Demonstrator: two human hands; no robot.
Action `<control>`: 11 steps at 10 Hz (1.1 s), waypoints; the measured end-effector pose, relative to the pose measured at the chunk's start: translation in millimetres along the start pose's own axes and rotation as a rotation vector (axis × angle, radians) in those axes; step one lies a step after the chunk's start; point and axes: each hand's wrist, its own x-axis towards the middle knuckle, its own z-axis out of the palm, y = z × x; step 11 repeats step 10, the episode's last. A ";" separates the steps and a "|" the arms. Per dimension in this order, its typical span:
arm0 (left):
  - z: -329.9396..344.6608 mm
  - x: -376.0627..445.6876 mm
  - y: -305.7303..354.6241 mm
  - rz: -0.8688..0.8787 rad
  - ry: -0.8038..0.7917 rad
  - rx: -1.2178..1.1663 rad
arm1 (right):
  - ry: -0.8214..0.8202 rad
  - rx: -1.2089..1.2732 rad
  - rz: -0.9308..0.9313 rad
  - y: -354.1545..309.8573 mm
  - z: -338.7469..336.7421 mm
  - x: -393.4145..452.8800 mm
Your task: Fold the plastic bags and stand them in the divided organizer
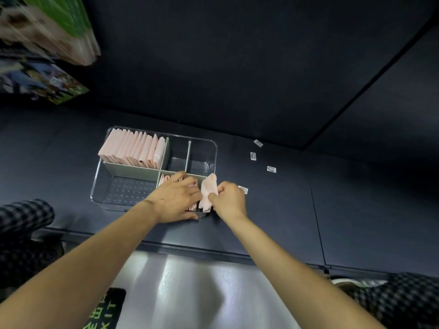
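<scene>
**Pink bags fill a clear organizer**

At the centre of the frame, my right hand (230,198) pinches a folded pink bag (208,191), holding it upright at the right end of the divided organizer (215,148) on the dark worktop (273,222). My left hand (177,198) lies with fingers extended, released, over the bags standing (166,179) in the lower-right compartment. A full row of folded bags (133,148) stands in the upper-left compartment. White labels (253,156) lie scattered on the worktop to the right.
</scene>
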 end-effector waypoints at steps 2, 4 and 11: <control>3.3 -1.5 3.7 -0.037 0.025 0.002 | 0.005 -0.078 0.026 -7.9 15.7 0.8; 1.3 -2.3 7.7 -0.057 0.042 -0.051 | -0.038 -0.019 0.054 7.8 15.4 -3.2; -16.4 -12.3 35.1 -0.307 0.241 -0.315 | 0.042 0.047 -0.183 28.8 -24.7 -39.5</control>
